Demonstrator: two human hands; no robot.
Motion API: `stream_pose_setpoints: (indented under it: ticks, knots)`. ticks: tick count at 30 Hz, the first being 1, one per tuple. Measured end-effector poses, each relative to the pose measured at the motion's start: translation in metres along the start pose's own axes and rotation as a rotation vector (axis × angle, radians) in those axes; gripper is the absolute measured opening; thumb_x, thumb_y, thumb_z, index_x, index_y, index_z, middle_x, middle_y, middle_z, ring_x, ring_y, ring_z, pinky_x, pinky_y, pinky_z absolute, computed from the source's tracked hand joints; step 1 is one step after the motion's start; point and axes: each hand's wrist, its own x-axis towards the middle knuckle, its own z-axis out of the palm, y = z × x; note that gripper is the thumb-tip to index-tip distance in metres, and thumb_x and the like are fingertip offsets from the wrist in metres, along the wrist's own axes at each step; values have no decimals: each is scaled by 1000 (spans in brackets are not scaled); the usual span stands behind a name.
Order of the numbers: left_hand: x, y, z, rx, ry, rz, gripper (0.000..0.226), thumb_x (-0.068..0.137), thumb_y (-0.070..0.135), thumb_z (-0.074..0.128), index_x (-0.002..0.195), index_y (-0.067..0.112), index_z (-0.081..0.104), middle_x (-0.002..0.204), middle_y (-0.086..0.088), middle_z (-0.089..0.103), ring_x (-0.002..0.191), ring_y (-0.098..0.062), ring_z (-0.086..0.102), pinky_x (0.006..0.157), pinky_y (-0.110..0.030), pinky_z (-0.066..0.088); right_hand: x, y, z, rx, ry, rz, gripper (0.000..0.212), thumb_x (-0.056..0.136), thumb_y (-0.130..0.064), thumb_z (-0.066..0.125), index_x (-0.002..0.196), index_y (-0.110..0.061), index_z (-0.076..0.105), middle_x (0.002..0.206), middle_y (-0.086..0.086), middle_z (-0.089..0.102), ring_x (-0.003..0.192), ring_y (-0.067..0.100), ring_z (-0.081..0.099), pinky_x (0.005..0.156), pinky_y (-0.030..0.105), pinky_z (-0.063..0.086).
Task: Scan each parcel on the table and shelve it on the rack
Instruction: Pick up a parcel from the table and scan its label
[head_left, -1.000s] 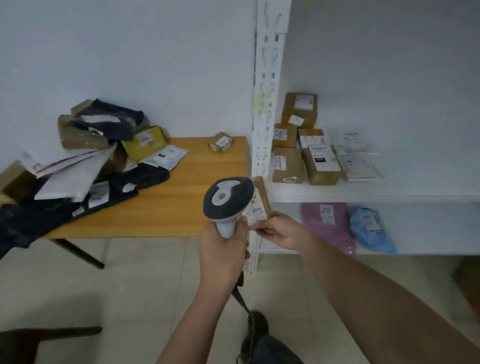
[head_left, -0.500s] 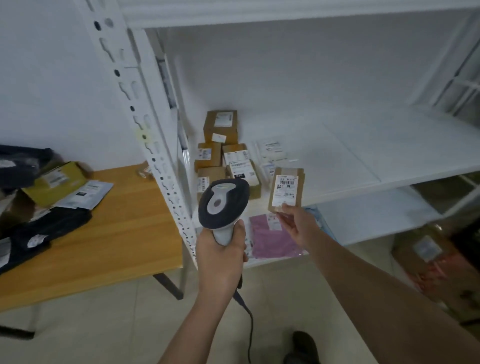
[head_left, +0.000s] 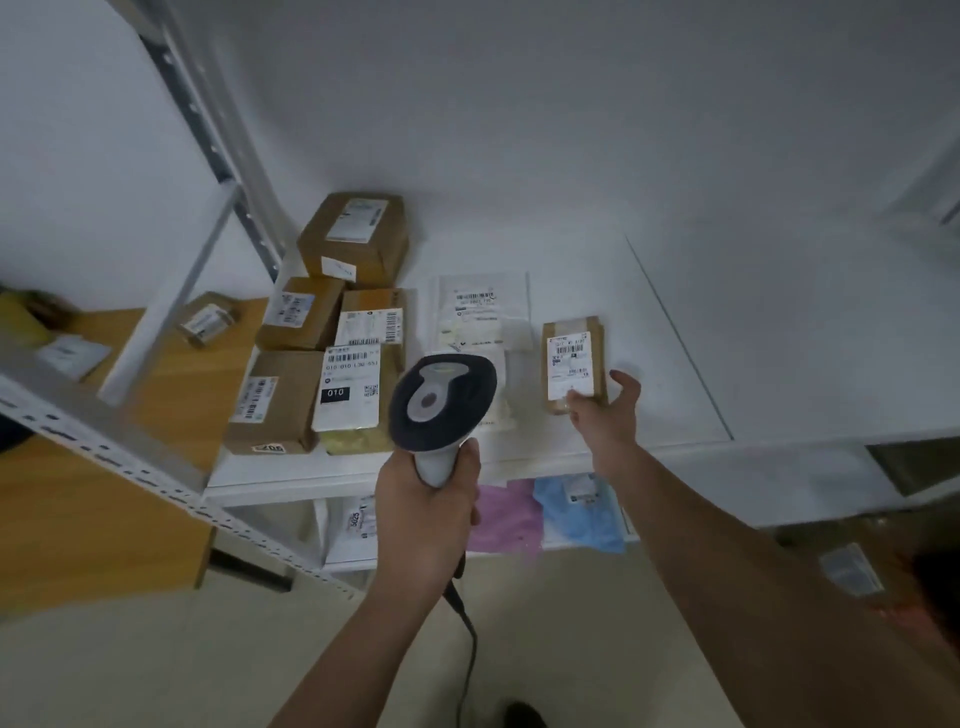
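The wooden table (head_left: 171, 395) lay at nine o'clock. The left hand (head_left: 426, 512) gripped the barcode scanner (head_left: 441, 400) by its handle. At three o'clock of it, the right hand (head_left: 608, 410), fingers spread, touched the small brown parcel (head_left: 574, 364) lying on the white rack shelf (head_left: 675, 374).

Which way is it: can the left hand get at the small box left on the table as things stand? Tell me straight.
Probably not. The left hand grips the scanner, and the rack's upright post crosses in front of the small box on the table, which lies well off to the left.
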Motion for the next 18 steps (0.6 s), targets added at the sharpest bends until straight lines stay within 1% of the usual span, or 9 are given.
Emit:
stream_pose_setpoints:
  ticks: [4, 6, 7, 8, 10, 12, 13, 15, 18]
  knots:
    - [25, 6, 31, 24, 32, 24, 27, 93, 13, 63, 70, 0, 60, 53, -13, 58, 39, -11, 52, 40, -18, 43, 43, -12, 19, 16, 43, -13, 42, 87, -13, 66, 120, -24, 42, 111, 9, 63, 94, 26, 65, 82, 38, 57]
    - [37, 8, 43, 5, 33, 29, 23, 93, 12, 63, 71, 5, 59, 54, -12, 58, 40, -13, 52, 41, -19, 44, 62, -17, 28, -34, 74, -25, 38, 92, -17, 61, 126, -17, 45, 112, 7, 61, 91, 24, 61, 72, 31, 50]
    - [42, 8, 48, -3, 31, 24, 23, 93, 13, 64, 71, 7, 60, 53, -10, 57, 41, -13, 52, 41, -20, 45, 71, -20, 31, -68, 86, -36, 38, 93, -19, 59, 128, -14, 46, 115, 8, 60, 92, 24, 59, 71, 29, 46]
    - [46, 8, 52, -7, 29, 18, 24, 92, 13, 64, 69, 7, 60, 51, -7, 57, 40, -12, 52, 41, -20, 45, 78, -23, 34, -124, 100, -55, 39, 94, -20, 57, 131, -11, 46, 122, 12, 57, 95, 27, 58, 74, 28, 44]
    - [54, 6, 61, -5, 25, 5, 28, 92, 14, 65, 66, 7, 59, 48, -3, 56, 39, -10, 52, 41, -19, 43, 88, -23, 36, -364, 148, -131, 46, 94, -22, 56, 136, -10, 45, 134, 20, 44, 109, 33, 53, 82, 27, 39]
    - [60, 4, 68, 1, 20, -11, 29, 92, 13, 65, 64, 7, 58, 48, -2, 56, 38, -10, 51, 40, -17, 42, 89, -15, 32, -612, 177, -316, 45, 94, -22, 58, 138, -17, 48, 140, 19, 33, 119, 36, 41, 88, 30, 35]
    - [61, 3, 69, 1, 18, -16, 30, 92, 13, 65, 63, 7, 58, 48, -3, 56, 38, -10, 51, 40, -17, 42, 88, -11, 30, -670, 145, -413, 42, 94, -20, 59, 135, -19, 52, 143, 17, 31, 122, 36, 37, 92, 32, 36]
    - [61, 0, 72, -7, 18, -32, 29, 92, 11, 65, 65, 4, 59, 49, -6, 55, 38, -10, 50, 40, -16, 42, 94, -5, 31, -677, 45, -530, 37, 93, -13, 60, 129, -19, 60, 145, 14, 32, 122, 37, 37, 99, 36, 38]
    - [61, -3, 71, 9, 23, -40, 30, 92, 13, 65, 68, -2, 59, 50, -8, 55, 38, -11, 50, 40, -15, 42, 108, -6, 43, -581, -33, -529, 35, 91, -4, 60, 125, -13, 64, 143, 14, 35, 121, 38, 44, 106, 37, 41]
